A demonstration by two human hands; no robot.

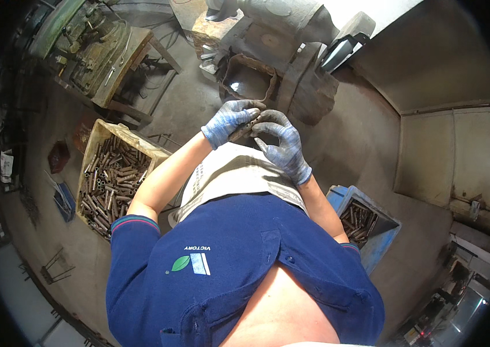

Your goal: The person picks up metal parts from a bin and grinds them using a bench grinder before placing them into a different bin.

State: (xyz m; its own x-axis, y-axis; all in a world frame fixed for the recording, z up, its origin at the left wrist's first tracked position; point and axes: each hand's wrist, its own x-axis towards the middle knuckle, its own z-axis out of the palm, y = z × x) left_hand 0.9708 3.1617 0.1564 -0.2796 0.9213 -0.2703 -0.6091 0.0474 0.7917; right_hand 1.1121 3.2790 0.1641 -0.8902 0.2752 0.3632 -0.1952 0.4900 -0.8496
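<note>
My left hand (230, 122), in a blue-grey work glove with dark, dirty fingers, is closed around short dark metal tubes (240, 134). They are partly hidden by its fingers, and their exact number is unclear. My right hand (286, 147), gloved alike, meets it from the right. Its fingers are curled with the tips at the tube ends, and its thumb sits lower, near the tubes. Both hands are together above my lap, over a pale cloth apron (227, 173).
A yellowish crate (155, 151) heaped with metal tubes stands at my left. On my right is a blue crate (381, 246) with more tubes. Ahead stands a dark machine (297, 87) with a square opening. A workbench (132, 58) with tools is at far left, a metal cabinet (430, 156) at right.
</note>
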